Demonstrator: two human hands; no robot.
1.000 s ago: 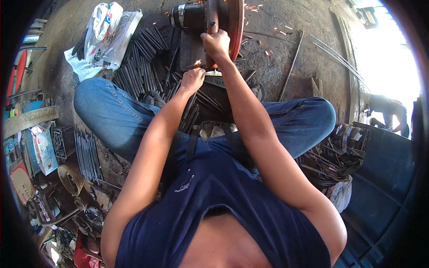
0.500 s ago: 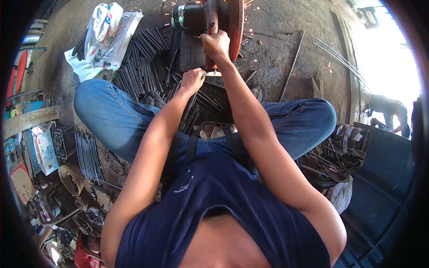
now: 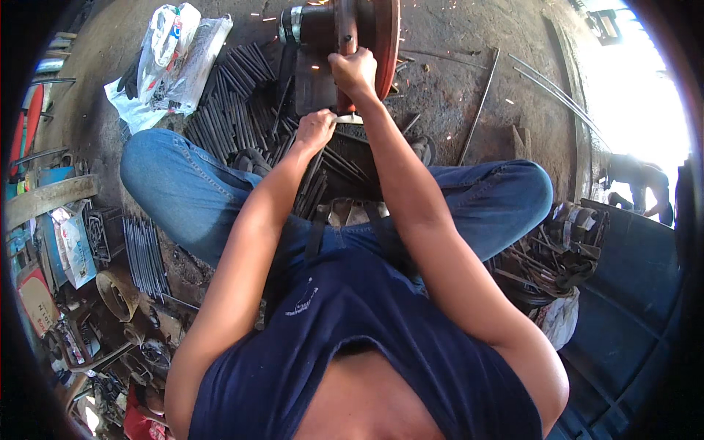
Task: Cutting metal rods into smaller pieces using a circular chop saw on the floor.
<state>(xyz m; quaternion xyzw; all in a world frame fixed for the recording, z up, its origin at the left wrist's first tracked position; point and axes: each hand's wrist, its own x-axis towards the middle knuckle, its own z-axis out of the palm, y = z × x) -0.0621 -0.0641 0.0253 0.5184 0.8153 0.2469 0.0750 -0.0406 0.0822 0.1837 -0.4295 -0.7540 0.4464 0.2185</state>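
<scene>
Ahead of me stands a cut-off saw [image 3: 385, 44] with a reddish round guard, a dark motor and a long handle bar. My right hand [image 3: 354, 72] is wrapped around the saw's handle [image 3: 347, 29] near its lower end. Just left of it and a little nearer, my left hand [image 3: 316, 129] is closed on the left end of a short pale bar-like piece [image 3: 349, 119] by the end of the handle; its kind is unclear. A few orange sparks streak around the saw. The cutting point is hidden behind the saw and handle.
Many dark metal rods [image 3: 231, 106] lie heaped left of the saw and between my legs. A white plastic bag [image 3: 170, 44] is at the far left. Lighter rods [image 3: 144, 257] and cluttered tools line the left; a bin of scrap metal [image 3: 550, 249] stands right. Long rods [image 3: 480, 106] lie farther right.
Both hands keep their places and grips. The sparks differ: they are more scattered now, with several left of the saw. The saw has barely shifted.
</scene>
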